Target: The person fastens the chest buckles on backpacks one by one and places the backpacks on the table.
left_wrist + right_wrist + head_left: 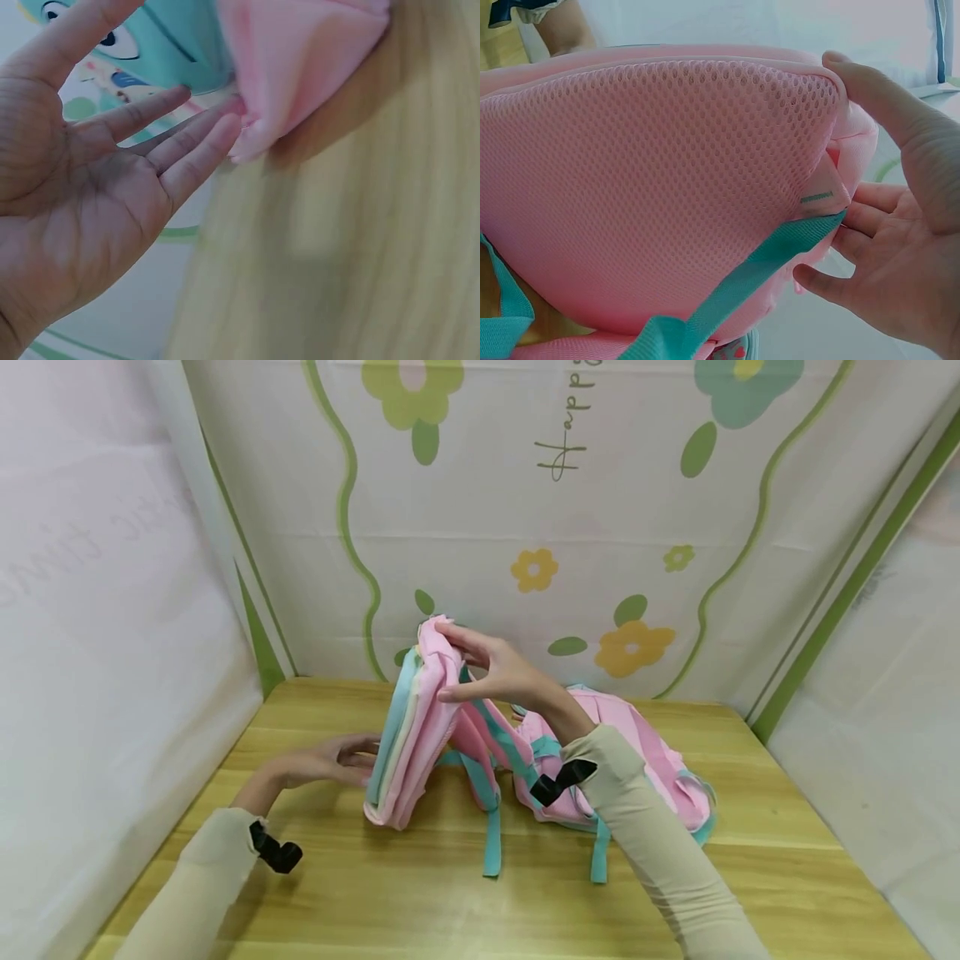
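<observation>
A small pink backpack (pixel 420 752) with a turquoise front stands tilted on the table, left of the middle. My right hand (pixel 510 672) grips its upper end, thumb on one side and fingers on the other. In the right wrist view the pink mesh back panel (pixel 675 172) and a turquoise strap (pixel 765 255) face the camera. My left hand (pixel 330 762) is low by the turquoise front, fingers spread and fairly straight. The left wrist view has its fingertips at the pink lower corner (pixel 262 112), beside a cartoon eye; whether they press is unclear.
A second pink backpack (pixel 637 735) with turquoise trim lies on the wooden table (pixel 420 893), partly behind my right forearm. Straps (pixel 492 843) trail over the tabletop between the bags. White floral cloth (pixel 465 510) walls in the back and both sides.
</observation>
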Demonstrator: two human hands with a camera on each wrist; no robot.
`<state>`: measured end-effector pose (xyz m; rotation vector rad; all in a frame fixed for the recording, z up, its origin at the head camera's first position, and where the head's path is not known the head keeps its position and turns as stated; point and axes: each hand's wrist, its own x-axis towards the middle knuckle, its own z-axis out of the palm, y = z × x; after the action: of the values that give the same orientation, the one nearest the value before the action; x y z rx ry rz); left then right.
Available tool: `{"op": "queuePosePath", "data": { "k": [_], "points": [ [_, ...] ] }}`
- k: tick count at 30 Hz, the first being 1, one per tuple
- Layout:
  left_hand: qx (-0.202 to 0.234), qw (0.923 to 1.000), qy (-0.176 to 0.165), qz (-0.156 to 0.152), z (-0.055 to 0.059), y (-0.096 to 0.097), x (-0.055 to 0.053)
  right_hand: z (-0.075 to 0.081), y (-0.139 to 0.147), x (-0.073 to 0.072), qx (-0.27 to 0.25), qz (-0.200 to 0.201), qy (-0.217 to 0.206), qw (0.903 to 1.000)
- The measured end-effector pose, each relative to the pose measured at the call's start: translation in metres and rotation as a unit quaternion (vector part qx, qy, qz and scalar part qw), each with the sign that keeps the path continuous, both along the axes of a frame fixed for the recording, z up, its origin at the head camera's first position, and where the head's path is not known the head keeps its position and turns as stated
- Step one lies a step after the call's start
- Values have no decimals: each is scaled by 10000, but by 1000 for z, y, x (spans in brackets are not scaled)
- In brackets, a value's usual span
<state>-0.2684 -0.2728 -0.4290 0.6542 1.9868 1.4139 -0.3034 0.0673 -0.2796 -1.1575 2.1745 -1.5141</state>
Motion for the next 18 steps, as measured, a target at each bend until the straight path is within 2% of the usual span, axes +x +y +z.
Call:
{"op": "queuePosePath", "data": {
  "k": [4, 7, 10, 15, 18],
  "points": [
    [-114, 9992, 315, 209, 15, -11, 5, 0, -2, 0, 48, -25, 25, 10000],
    [-62, 9981, 505, 340, 30, -18, 8, 0, -3, 0, 105, -15, 82, 9999],
    [-5, 9953, 836, 490, 46, -21, 11, 1, -5, 1, 182, 5, 165, 9997],
    [8, 9834, 1654, 752, 72, -19, 12, 2, -11, 3, 234, -1, 154, 9996],
    [-5, 9772, 1933, 880, 87, -14, 13, 3, -16, 5, 197, 28, 83, 9998]
  ]
}}
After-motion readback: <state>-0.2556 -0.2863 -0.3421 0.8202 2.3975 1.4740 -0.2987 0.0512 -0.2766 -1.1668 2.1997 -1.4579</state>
